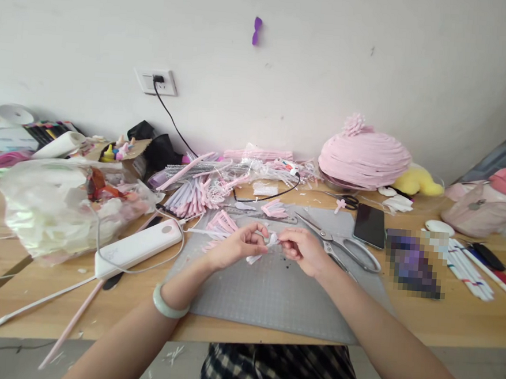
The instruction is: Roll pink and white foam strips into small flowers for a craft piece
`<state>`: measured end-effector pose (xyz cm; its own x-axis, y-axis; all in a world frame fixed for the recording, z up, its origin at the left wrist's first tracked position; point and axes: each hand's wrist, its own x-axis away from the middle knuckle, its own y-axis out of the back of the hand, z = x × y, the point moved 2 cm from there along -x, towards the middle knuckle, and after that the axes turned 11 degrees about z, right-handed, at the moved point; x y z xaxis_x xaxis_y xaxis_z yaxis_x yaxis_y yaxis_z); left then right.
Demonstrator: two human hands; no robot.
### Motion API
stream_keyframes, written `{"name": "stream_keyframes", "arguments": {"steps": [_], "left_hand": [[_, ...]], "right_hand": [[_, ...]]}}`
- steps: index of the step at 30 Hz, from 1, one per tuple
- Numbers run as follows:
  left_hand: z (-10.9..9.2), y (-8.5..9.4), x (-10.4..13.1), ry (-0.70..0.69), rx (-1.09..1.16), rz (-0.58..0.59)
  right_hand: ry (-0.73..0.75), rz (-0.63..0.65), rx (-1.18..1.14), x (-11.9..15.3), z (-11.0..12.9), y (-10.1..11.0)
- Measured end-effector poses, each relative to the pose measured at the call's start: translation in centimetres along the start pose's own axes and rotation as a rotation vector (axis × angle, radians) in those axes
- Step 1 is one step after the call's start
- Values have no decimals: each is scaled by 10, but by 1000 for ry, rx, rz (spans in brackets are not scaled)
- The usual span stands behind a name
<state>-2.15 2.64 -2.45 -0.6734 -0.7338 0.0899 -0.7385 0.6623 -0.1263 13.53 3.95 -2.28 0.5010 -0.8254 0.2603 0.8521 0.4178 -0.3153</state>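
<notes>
Over the grey cutting mat [271,297], my left hand [241,246] pinches a small white fuzzy piece [272,240], which looks like a bent chenille stem. My right hand [303,248] grips the other side of it with thumb and fingers. Its exact shape is partly hidden by the fingers. Just behind my hands lie bundles of short pink chenille stems [275,209] and more pink stems [223,222] to the left. Large scissors [340,244] with grey handles rest slightly open on the mat, right of my right hand.
Left are a white power bank-like device [138,248] with a cable and a plastic bag [61,211]. Behind sit a heap of stems [196,194] and a large pink bundle [363,159]. A phone [369,225] and white pens [470,271] lie right.
</notes>
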Motion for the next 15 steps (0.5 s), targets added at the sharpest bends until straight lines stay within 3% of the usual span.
{"name": "stream_keyframes", "arguments": {"steps": [4, 10, 15], "left_hand": [[-2, -1, 2, 17, 3, 68], [-5, -2, 6, 29, -7, 149], [0, -3, 4, -15, 95, 86]], "right_hand": [[-35, 73, -124, 2, 0, -2], [-109, 70, -177, 3, 1, -2], [-45, 142, -184, 2, 2, 2]]}}
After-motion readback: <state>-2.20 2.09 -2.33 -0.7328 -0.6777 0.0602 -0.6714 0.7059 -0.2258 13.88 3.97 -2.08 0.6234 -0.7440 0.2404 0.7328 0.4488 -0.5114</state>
